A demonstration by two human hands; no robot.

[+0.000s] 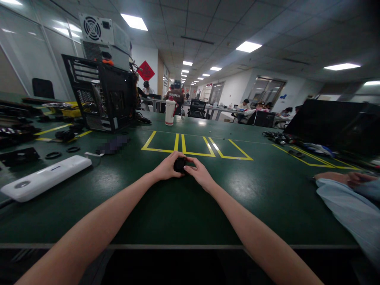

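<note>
Small black object (179, 164) between my hands, just near of the yellow tape outlines (197, 154); can't tell if it touches the table (184, 217). Left hand (166, 168) curls round its left side, right hand (201, 174) grips its right edge, probably for steadiness. White device (50, 176) lies left, well apart, likely leaving elbow room.

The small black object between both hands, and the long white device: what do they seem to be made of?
Small black object: perhaps matte plastic, from its dark surface without clear highlights; partly covered, so rubber remains possible.
Long white device: probably hard plastic, smooth and slightly glossy, with rounded edges like a moulded shell.
</note>
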